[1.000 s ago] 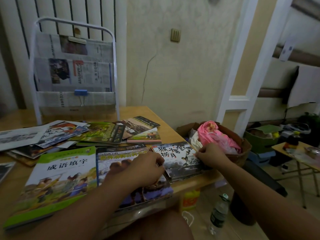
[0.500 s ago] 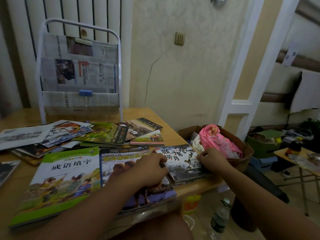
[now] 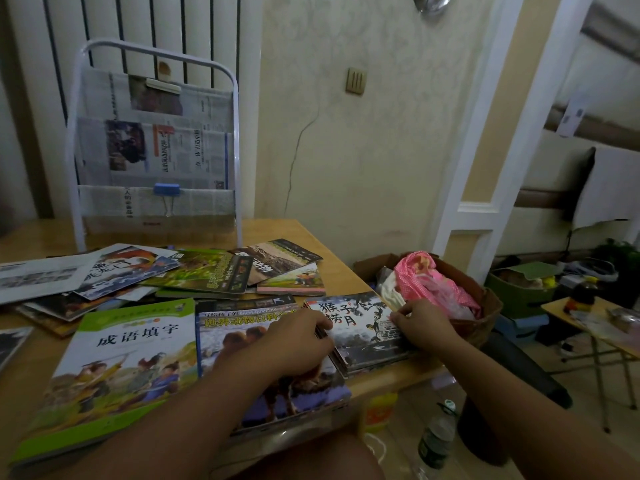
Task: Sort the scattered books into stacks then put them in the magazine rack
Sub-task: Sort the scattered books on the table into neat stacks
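Wooden bench (image 3: pixel 332 268) barely shifts as my view dips, both hands — left hand (image 3: pixel 294 344), right hand (image 3: pixel 420 322) — still pinching the small book stack (image 3: pixel 363 327) at its sides, squaring it, magazine rack (image 3: pixel 156 140) waiting behind.

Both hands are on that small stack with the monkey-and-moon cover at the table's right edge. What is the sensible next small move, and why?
Probably square the small stack up: the left hand and right hand bracket its two sides, and lower book edges fan out unevenly at its front. Then it could go to the magazine rack, while other books lie scattered behind.
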